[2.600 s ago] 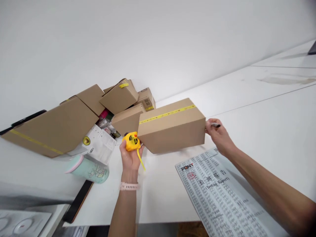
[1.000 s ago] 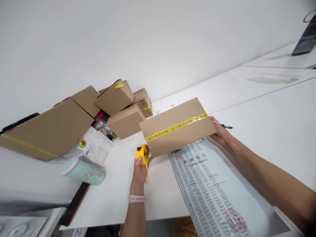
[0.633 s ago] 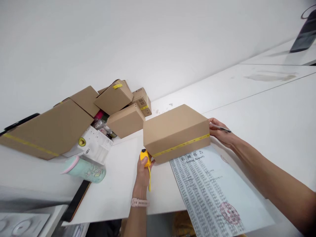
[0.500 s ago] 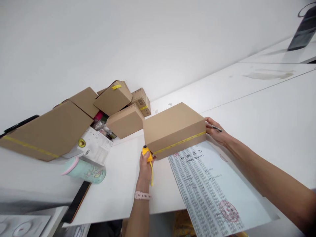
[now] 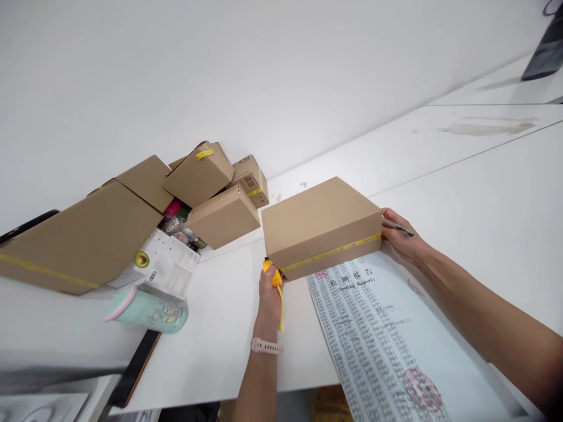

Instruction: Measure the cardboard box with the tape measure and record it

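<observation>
A closed brown cardboard box (image 5: 323, 217), with yellow tape along its front side, is between my hands above the white table, over the far end of a printed testing report sheet (image 5: 373, 328). At its near left corner, my left hand (image 5: 269, 293) is closed around a small yellow tape measure (image 5: 272, 273), whose yellow strap hangs down. That hand also touches the box. My right hand (image 5: 402, 237) grips the box's right end, and a slim pen (image 5: 398, 226) is held in the same fingers. The fingertips behind the box are hidden.
More cardboard boxes (image 5: 200, 176) are piled at the left against the wall. Close by are a white carton (image 5: 169, 266) with an avocado picture, a mint-green bottle (image 5: 153, 310) lying tilted, and a black strip (image 5: 134, 369) at the table edge. A dark object (image 5: 545, 53) stands far right.
The view has shifted slightly. The box, both hands and the report sheet appear a little farther right in the picture. My hands keep the same hold.
</observation>
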{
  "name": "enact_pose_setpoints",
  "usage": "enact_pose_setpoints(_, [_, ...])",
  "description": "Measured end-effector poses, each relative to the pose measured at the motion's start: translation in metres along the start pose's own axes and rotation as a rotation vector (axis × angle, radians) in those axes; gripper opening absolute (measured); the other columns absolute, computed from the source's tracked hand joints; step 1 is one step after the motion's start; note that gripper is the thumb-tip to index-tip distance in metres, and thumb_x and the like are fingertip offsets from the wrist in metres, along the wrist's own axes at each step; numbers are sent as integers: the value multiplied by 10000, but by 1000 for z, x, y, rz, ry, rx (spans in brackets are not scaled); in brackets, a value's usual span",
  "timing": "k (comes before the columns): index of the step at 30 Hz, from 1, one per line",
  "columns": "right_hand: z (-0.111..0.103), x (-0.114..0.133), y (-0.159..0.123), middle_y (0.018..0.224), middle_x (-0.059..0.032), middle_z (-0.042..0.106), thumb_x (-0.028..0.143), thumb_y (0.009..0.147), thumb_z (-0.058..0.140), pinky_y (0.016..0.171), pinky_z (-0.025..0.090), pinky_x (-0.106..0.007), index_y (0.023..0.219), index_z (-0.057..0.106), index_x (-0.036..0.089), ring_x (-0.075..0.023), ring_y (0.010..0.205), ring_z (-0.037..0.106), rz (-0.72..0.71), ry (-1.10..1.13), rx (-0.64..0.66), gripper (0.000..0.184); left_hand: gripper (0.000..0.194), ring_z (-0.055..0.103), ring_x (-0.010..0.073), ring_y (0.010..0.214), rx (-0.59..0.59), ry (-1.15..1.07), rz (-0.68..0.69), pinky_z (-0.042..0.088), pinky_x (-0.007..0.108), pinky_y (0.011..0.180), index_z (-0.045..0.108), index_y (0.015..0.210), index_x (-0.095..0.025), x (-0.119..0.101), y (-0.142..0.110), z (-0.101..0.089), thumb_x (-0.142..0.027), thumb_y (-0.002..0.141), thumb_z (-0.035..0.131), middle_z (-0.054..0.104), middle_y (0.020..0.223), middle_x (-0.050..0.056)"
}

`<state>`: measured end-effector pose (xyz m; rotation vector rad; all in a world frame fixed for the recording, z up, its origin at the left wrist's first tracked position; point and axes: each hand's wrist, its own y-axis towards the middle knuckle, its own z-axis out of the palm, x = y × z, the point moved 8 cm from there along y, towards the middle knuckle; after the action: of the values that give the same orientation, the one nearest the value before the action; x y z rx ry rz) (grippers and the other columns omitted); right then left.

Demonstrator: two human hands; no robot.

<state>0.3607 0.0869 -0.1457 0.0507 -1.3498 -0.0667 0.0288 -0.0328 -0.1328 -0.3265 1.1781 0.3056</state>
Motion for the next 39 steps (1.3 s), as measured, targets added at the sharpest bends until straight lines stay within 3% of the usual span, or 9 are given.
enact_pose_setpoints(5, [-30, 21, 3, 841, -30, 686, 245, 717, 583, 625, 404, -305, 861, 523, 251, -178, 688, 575, -137, -409, -248, 156, 424, 676, 263, 1073, -61, 48, 153, 496, 404, 946, 613, 1071, -188, -17, -1, 1, -420, 743, 749, 711, 1096, 88])
enact_pose_setpoints(9, [-49, 48, -30, 812, -45, 701, 191, 752, 555, 555, 323, -307, 886, 523, 250, -182, 588, 526, -160, -963, -347, 150, 620, 633, 243, 1140, -98, 166, 378, 472, 357, 972, 548, 1231, -233, -78, -12, -6, -412, 701, 816, 654, 1218, 81])
enact_pose_setpoints(13, [-26, 49, -93, 862, -34, 704, 127, 753, 517, 494, 307, -281, 1013, 516, 267, -193, 601, 565, -369, -1244, -78, 295, 682, 609, 259, 1123, 133, 697, 602, 497, 359, 905, 530, 1300, -254, -147, -13, 49, -389, 695, 814, 624, 1264, 80])
enact_pose_setpoints(16, [9, 42, -138, 957, -61, 704, 84, 847, 432, 563, 390, -289, 978, 508, 259, -211, 744, 626, -604, -1149, 142, 231, 487, 625, 240, 1004, 328, 1053, 684, 498, 373, 873, 595, 1182, -258, -160, -5, 109, -329, 729, 759, 663, 1128, 45])
enact_pose_setpoints(21, [46, 25, -163, 863, -46, 662, 57, 926, 392, 625, 418, -307, 926, 522, 247, -202, 740, 597, -723, -1090, 359, 231, 557, 605, 295, 1060, 475, 1314, 692, 474, 428, 929, 543, 1248, -219, -133, 10, 167, -319, 735, 736, 652, 1143, 89])
enact_pose_setpoints(29, [29, 13, -160, 810, -36, 685, 301, 966, 524, 613, 473, -347, 863, 580, 278, -219, 673, 637, -553, -957, 343, 119, 428, 584, 371, 1092, 504, 997, 671, 379, 534, 1048, 664, 1044, -229, -121, 21, 176, -239, 641, 809, 684, 1030, 86])
enact_pose_setpoints(33, [-12, 16, -151, 991, -76, 749, 509, 993, 445, 692, 547, -403, 1190, 608, 329, -279, 837, 718, -292, -676, 110, 313, 228, 609, 317, 1051, 468, 1014, 1015, 421, 506, 1006, 648, 1088, -227, -104, -40, 169, -252, 863, 631, 696, 1053, 85])
enact_pose_setpoints(36, [-30, 20, -137, 1189, -99, 732, 579, 972, 472, 864, 557, -440, 1346, 590, 327, -308, 1067, 696, -62, -415, 2, 466, 167, 652, 265, 904, 718, 1075, 1144, 508, 424, 856, 645, 1045, -191, -51, -98, 161, -216, 947, 512, 719, 950, 94])
enact_pose_setpoints(39, [-26, 22, -120, 1099, -100, 751, 577, 822, 720, 766, 571, -387, 1142, 717, 283, -293, 968, 702, 119, -305, 8, 435, 230, 652, 288, 1032, 930, 1213, 1051, 528, 423, 914, 631, 1123, -127, 7, -124, 152, -233, 936, 550, 713, 1079, 138])
